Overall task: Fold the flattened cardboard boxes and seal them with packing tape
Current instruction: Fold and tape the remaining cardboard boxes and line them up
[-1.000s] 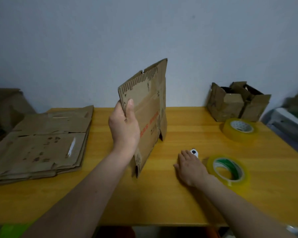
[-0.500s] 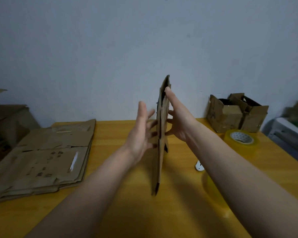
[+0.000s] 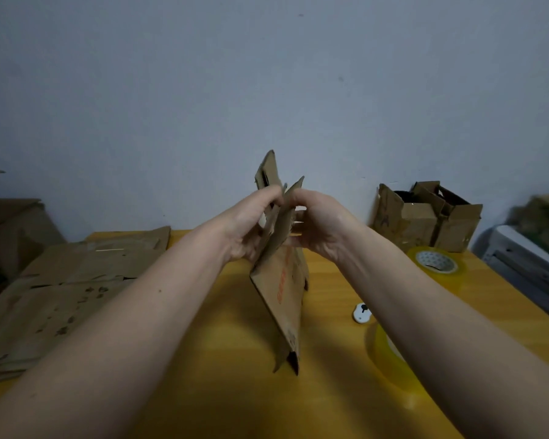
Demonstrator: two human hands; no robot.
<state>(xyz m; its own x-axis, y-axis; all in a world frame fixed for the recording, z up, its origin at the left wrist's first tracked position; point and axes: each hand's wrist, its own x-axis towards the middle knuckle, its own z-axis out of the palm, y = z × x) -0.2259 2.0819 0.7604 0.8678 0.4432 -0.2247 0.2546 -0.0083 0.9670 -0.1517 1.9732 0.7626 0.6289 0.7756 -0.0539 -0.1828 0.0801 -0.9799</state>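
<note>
a person's two bare forearms reach forward over a yellow wooden table. between the hands stands a flattened cardboard box, held on edge with its lower corner at the tabletop and red printing on its side. the left hand grips the box's upper part from the left, fingers curled onto the cardboard. the right hand grips it from the right, fingers curled around a top flap. the two top flaps are spread apart above the hands.

to the left on the table lies a stack of flat cardboard. at the far right, against the grey wall, sits an open box with its flaps up. near it lies a roll of clear tape. a second tape roll sits closer, partly hidden behind the right forearm. a small white object lies just beside that roll.
</note>
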